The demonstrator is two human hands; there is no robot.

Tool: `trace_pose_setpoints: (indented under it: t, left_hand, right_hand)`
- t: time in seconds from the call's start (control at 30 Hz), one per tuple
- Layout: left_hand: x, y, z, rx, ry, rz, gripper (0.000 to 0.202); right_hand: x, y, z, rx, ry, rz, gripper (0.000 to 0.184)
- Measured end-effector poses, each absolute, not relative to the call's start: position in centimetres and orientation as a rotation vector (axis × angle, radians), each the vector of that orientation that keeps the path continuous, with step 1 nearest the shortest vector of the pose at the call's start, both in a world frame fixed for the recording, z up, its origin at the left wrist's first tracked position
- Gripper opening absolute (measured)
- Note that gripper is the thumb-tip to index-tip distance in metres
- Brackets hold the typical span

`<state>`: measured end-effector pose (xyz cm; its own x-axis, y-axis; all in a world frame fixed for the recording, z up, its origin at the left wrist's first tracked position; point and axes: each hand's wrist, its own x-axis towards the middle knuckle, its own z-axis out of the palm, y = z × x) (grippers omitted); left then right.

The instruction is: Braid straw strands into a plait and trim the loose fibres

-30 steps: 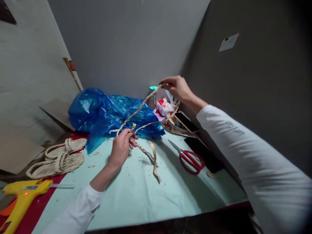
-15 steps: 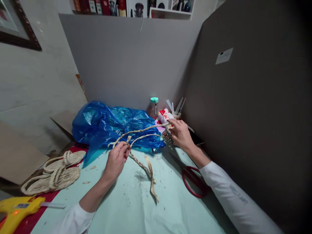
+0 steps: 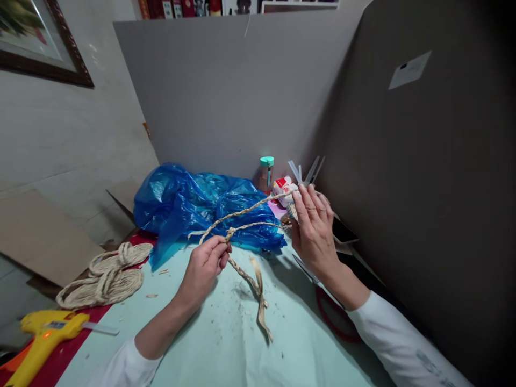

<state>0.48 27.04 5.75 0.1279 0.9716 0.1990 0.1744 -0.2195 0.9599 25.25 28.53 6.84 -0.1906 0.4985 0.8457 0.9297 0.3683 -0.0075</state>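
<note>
My left hand [image 3: 207,263] is closed in a pinch on a braided straw cord [image 3: 242,213], where a small knot or loop stands above the fingertips. From that hand a braided tail [image 3: 260,298] with loose, frayed straw ends hangs down to the table. Two strands of the cord run rightward to my right hand [image 3: 314,231], whose fingers are extended close together over the cord. Beside its palm part of a coiled straw piece [image 3: 293,212] shows; the rest is hidden. Red-handled scissors [image 3: 336,320] lie partly under my right forearm.
A crumpled blue plastic bag [image 3: 209,199] lies behind the cord. To the left are woven straw sandals [image 3: 105,277] and a yellow glue gun [image 3: 52,333] with its light on. A green-lidded jar [image 3: 266,173] and glue sticks [image 3: 310,171] stand by the grey partition [image 3: 234,97].
My right hand has turned and straightened its fingers upward, covering more of the coil. The upper strand is straighter. My left hand keeps its pinch. The view has shifted slightly.
</note>
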Motion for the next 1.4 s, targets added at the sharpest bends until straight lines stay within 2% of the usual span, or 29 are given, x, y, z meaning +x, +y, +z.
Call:
trace_pose_setpoints:
  t: [0.1,0.2,0.33,0.47,0.97,1.17,1.4]
  left_hand:
    - [0.5,26.5,5.9,1.716,1.167,1.19,0.026]
    - [0.6,25.8,6.1,1.881,1.161,1.19,0.026]
    - [1.0,25.2,5.8,2.049,1.117,1.156,0.023]
    - [1.1,25.1,5.2,2.15,1.083,1.085,0.025]
    - [0.9,26.3,4.3,2.228,1.069,0.91,0.026]
    - [0.9,26.2,3.9,2.175,1.058,0.964,0.023]
    - [1.3,24.7,5.5,1.972,1.008,0.95,0.022]
  right_hand:
    - [23.5,27.1,7.5,-1.094,-1.861,-0.364,0.053]
    - [21.3,25.3,8.0,-1.078,-1.874,0.155,0.026]
    - [19.2,23.8,7.8,-1.039,-1.887,0.528,0.019]
    - [18.7,23.5,6.8,-0.986,-1.907,0.541,0.011]
    - [19.1,24.7,3.9,-0.987,-1.978,0.38,0.013]
    - [19.0,24.0,5.0,-0.98,-1.845,0.476,0.012]
    - [19.3,23.4,6.3,-0.942,-1.718,0.7,0.014]
